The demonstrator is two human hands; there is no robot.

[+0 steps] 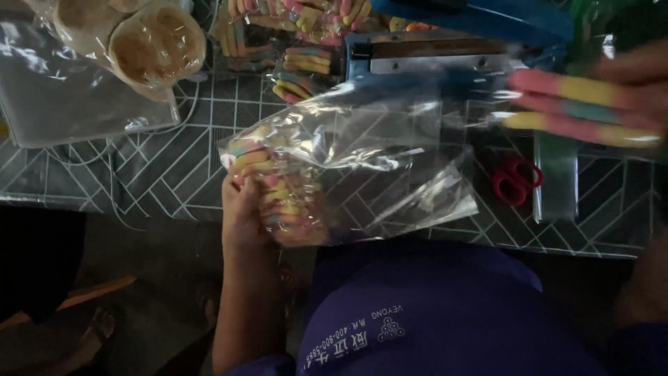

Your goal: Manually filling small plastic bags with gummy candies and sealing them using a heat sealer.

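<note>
Left hand: the left hand [245,209] is closed around the lower end of a clear plastic bag [348,160], fingers curled into its bunched film.
Bag: it lies tilted over the table's near edge, its mouth opening toward the right; striped pastel candy sticks [282,191] are packed at the gripped end.
Right hand: the right hand [626,90], blurred at the frame's right edge, pinches a few more striped sticks [577,108] between its fingers, near the bag's mouth.
Table: a dark cloth with a pale line pattern [174,160] covers it.
Surroundings: red-handled scissors [516,181] lie just right of the bag; a blue heat sealer [445,59] stands behind it; loose candy sticks [299,66] are heaped at the far side; round wrapped items [156,45] sit at far left.
</note>
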